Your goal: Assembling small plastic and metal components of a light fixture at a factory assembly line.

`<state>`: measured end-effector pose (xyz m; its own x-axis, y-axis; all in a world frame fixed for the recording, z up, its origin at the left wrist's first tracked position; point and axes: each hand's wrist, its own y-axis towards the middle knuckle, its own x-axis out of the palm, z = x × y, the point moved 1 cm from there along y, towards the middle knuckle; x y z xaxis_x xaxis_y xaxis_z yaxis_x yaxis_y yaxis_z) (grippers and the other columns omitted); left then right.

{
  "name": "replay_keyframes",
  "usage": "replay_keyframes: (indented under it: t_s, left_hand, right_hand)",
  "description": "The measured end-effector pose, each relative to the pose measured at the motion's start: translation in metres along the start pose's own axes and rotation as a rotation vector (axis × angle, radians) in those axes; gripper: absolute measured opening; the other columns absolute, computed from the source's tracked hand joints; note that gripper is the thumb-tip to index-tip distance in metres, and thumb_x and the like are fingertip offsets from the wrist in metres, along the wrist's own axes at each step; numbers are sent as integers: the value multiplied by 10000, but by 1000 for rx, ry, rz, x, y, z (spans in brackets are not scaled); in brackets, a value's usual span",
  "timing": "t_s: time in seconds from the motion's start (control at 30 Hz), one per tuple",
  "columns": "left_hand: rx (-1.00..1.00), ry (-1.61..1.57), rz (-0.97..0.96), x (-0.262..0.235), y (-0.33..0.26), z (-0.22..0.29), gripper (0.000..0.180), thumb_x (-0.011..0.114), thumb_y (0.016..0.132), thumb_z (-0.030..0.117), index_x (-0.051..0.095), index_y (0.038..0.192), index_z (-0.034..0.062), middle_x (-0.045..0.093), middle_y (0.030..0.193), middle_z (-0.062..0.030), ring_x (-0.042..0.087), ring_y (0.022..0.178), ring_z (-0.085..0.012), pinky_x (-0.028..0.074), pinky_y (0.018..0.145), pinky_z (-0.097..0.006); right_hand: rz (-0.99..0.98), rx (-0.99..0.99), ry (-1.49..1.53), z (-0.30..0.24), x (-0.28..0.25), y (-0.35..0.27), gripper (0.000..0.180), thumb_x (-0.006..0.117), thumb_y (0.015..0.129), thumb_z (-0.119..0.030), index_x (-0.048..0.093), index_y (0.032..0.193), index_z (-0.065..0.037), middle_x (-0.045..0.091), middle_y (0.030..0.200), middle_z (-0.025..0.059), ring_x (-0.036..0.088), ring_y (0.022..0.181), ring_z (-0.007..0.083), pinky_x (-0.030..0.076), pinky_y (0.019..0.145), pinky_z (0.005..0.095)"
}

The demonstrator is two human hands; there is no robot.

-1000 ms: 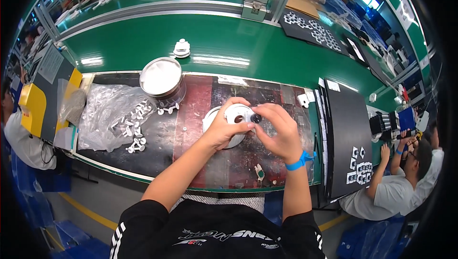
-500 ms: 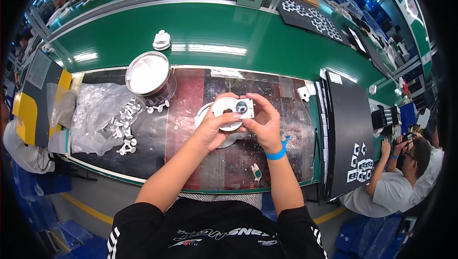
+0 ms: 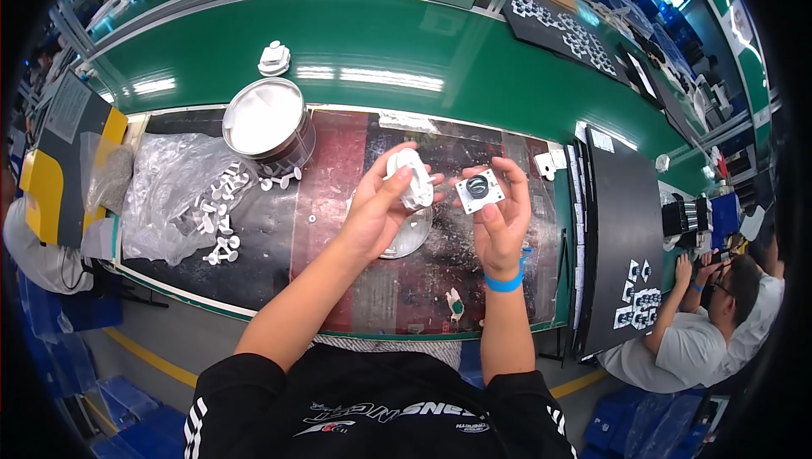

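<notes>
A person's two bare hands work above a tabletop, places here told from the gap between them. At nine o'clock the left hand (image 3: 378, 212) holds a rounded white housing (image 3: 411, 181) tilted on its edge, thumb pressed to the near face and the other fingers wrapped behind. At three o'clock the right hand (image 3: 502, 226) pinches a square white plate (image 3: 494, 195) with a dark round lens (image 3: 479, 186) facing up; housing and plate are apart. Both parts look light and stiff, probably smooth plastic and a little slippery; the lens seems the delicate spot, likely to smudge or scratch, so the plate is best held by its edges and the housing by its rim. Between seven and eight o'clock a pale round disc (image 3: 412, 237) lies on the tabletop (image 3: 338, 290), which is dark, red-patched and scuffed. Toward nine o'clock are scattered white stemmed pieces (image 3: 205, 224) and a crumpled clear bag (image 3: 162, 198); just above them stands a round tin (image 3: 292, 153) with a white top. Around three o'clock a stack of black boards (image 3: 620, 205) carries small square parts (image 3: 647, 294). A green bench (image 3: 381, 49) runs across twelve o'clock, and a co-worker (image 3: 706, 336) in a pale shirt sits at four o'clock.
</notes>
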<state>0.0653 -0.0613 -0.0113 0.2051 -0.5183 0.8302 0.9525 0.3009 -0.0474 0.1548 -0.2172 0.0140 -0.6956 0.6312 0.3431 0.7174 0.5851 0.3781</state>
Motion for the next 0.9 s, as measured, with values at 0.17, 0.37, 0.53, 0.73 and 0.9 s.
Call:
replay_keyframes:
  t_s: [0.17,0.37,0.53,0.73,0.9]
  left_hand:
    - [133,55,157,-1,-4,-2,350,664,945,214,422,1170,97,615,1090,-125,651,1075,-300,569,865,-424]
    - [22,137,203,0,-2,-10,342,537,987,429,448,1122,128,617,1177,-111,655,988,-222,539,818,-360]
    - [-127,140,48,1,-1,-4,397,473,956,403,520,1191,87,657,1059,-88,645,859,-181,523,737,-335]
    - [-210,112,-105,13,-7,5,515,449,933,293,338,1398,103,606,1095,-178,670,858,-307,579,747,-429]
    - [-165,34,-172,15,-5,10,535,421,931,268,307,1436,132,599,1153,-221,662,895,-336,579,779,-454]
  right_hand:
    - [-99,197,241,-1,15,-3,813,684,876,-347,210,1476,-71,573,1165,201,644,996,320,552,731,349]
    - [-168,224,344,20,27,-15,852,740,827,-263,215,1471,-71,591,1194,216,599,1097,245,472,959,351]
    - [-107,68,251,11,15,-8,864,679,860,-376,158,1492,-100,596,1082,197,623,981,293,515,891,427]
    - [-155,69,240,3,2,-6,769,712,869,-257,228,1438,-79,576,1170,203,582,1177,401,558,889,445]
    - [-49,-53,39,-15,-7,-3,628,761,846,-275,433,1311,-9,591,1188,198,631,1088,321,558,875,394]
